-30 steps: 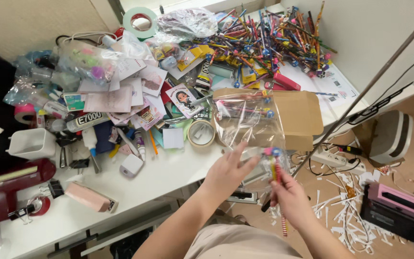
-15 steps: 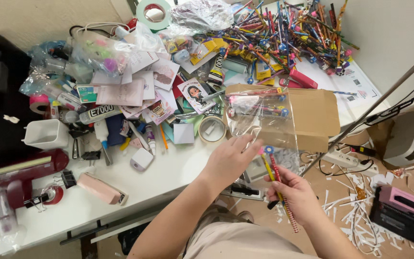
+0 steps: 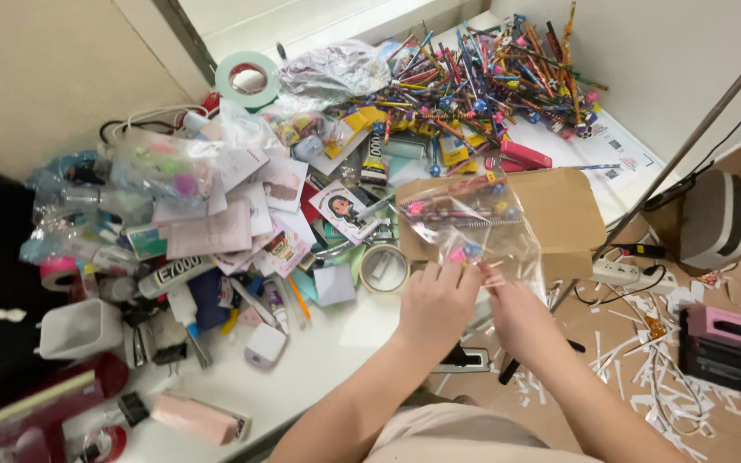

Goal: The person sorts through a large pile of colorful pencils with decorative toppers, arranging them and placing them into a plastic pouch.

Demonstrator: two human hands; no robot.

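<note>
Right at the front edge of the white desk (image 3: 319, 360), both hands meet on a clear plastic zip bag (image 3: 473, 227) with a few pencils inside. Left hand (image 3: 436, 302) has its fingers curled over the bag's lower edge, pinching it near a pink bit at the bottom. Right hand (image 3: 518, 315) is just beside it, fingertips closed on the same edge of the bag, though exactly what's between them is hard to make out. Bag itself sits over a flat cardboard box (image 3: 563, 214) that hangs a little past the desk edge.

Roll of clear tape (image 3: 384, 269) lies just left of the left hand. Farther back there's a big heap of colourful pencils (image 3: 490, 81), and a green tape roll (image 3: 248, 78) near the window. Left side of the desk is buried in cards, packets and a white plastic cup (image 3: 79, 328). Down on the brown floor, white paper scraps (image 3: 645, 360) are scattered near a power strip (image 3: 623, 273).
</note>
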